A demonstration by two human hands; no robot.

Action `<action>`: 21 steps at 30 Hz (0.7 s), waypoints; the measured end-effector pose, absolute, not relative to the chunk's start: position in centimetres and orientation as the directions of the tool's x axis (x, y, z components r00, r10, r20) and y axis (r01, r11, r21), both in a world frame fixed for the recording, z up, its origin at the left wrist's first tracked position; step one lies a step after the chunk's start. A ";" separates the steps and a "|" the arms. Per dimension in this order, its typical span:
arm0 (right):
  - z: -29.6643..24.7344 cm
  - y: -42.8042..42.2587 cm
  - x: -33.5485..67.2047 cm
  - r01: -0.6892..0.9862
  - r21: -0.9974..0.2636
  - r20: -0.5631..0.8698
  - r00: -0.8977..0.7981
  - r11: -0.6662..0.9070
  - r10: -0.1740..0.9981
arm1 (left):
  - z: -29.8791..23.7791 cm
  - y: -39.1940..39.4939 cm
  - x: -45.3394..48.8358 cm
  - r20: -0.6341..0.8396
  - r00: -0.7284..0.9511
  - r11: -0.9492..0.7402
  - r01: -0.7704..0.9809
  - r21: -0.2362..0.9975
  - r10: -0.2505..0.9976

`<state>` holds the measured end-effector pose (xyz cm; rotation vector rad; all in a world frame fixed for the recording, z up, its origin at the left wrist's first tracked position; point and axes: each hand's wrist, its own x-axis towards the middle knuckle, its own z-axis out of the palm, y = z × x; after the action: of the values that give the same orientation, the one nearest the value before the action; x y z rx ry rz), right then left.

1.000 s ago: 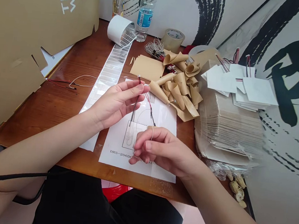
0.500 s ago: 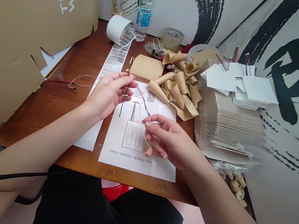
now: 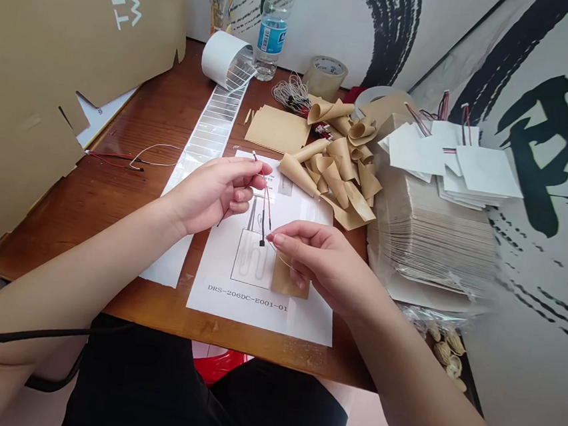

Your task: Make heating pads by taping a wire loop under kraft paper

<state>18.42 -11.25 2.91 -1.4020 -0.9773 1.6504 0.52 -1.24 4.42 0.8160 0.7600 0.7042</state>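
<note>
My left hand pinches the upper end of a thin red and black wire lead above a white printed sheet marked DRS-206DC-E001-01. My right hand is closed just right of the lead's black lower tip, its fingertips pinching a fine pale wire that loops from the lead. Under the right hand a small brown paper square lies on the sheet beside the printed U-shaped outline.
Curled brown paper pieces lie behind the sheet. A tall stack of flat pads stands at right, white pads with leads on top. A label strip, tape roll, water bottle, spare wire and cardboard box stand left and behind.
My left hand came back right and lower with the lead, which now hangs straighter. My right hand rose off the sheet, baring the brown square, then settled by the lead's lower tip.
</note>
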 end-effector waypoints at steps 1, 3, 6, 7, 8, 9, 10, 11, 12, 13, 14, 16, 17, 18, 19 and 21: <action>2.9 -11.3 18.5 -0.056 -0.904 -0.415 -0.122 -0.424 0.901 | 4.5 -1.2 0.5 -0.305 0.544 0.500 -0.253 0.828 0.782; 2.9 -11.4 18.6 -0.054 -0.912 -0.399 -0.110 -0.406 0.910 | 4.6 -1.2 0.4 -0.299 0.557 0.503 -0.256 0.826 0.775; 2.9 -11.5 18.7 -0.086 -0.921 -0.373 -0.075 -0.379 0.925 | 4.8 -1.3 0.3 -0.299 0.564 0.506 -0.252 0.825 0.769; 2.8 -11.6 18.7 -0.102 -0.922 -0.367 -0.065 -0.372 0.928 | 4.8 -1.4 0.3 -0.301 0.567 0.508 -0.249 0.825 0.767; 2.8 -11.6 18.7 -0.116 -0.923 -0.363 -0.059 -0.368 0.930 | 4.8 -1.4 0.3 -0.303 0.571 0.510 -0.244 0.825 0.763; 2.8 -11.6 18.7 -0.126 -0.923 -0.359 -0.057 -0.363 0.932 | 4.8 -1.5 0.4 -0.305 0.574 0.512 -0.240 0.825 0.760; 2.7 -11.6 18.7 -0.129 -0.924 -0.355 -0.056 -0.359 0.933 | 4.8 -1.5 0.4 -0.306 0.578 0.514 -0.236 0.825 0.756; 2.7 -11.6 18.7 -0.127 -0.926 -0.352 -0.057 -0.357 0.934 | 4.8 -1.5 0.4 -0.305 0.582 0.515 -0.233 0.825 0.753; 2.6 -11.6 18.7 -0.120 -0.927 -0.351 -0.061 -0.356 0.934 | 4.7 -1.5 0.4 -0.304 0.588 0.514 -0.230 0.826 0.750; 2.6 -11.6 18.7 -0.111 -0.927 -0.353 -0.065 -0.358 0.933 | 4.7 -1.6 0.4 -0.301 0.593 0.514 -0.227 0.827 0.747; 2.6 -11.6 18.7 -0.100 -0.926 -0.357 -0.072 -0.363 0.931 | 4.7 -1.6 0.5 -0.300 0.599 0.515 -0.223 0.828 0.743; 2.5 -11.6 18.7 -0.080 -0.921 -0.375 -0.091 -0.382 0.923 | 4.8 -1.6 0.5 -0.303 0.614 0.523 -0.214 0.825 0.729; 2.5 -11.6 18.6 -0.076 -0.916 -0.385 -0.099 -0.393 0.917 | 4.8 -1.7 0.5 -0.305 0.620 0.528 -0.211 0.823 0.723; 2.5 -11.6 18.6 -0.074 -0.912 -0.395 -0.108 -0.403 0.912 | 4.9 -1.7 0.5 -0.307 0.626 0.533 -0.209 0.820 0.717; 2.5 -11.6 18.6 -0.077 -0.909 -0.401 -0.118 -0.411 0.909 | 4.9 -1.7 0.5 -0.307 0.631 0.537 -0.208 0.817 0.712; 2.5 -11.6 18.5 -0.091 -0.906 -0.400 -0.138 -0.414 0.906 | 4.9 -1.8 0.6 -0.301 0.641 0.537 -0.207 0.818 0.706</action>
<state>18.50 -11.64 2.47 -1.3587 -0.9744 1.6579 0.57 -1.78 4.94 0.8347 0.6790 0.5959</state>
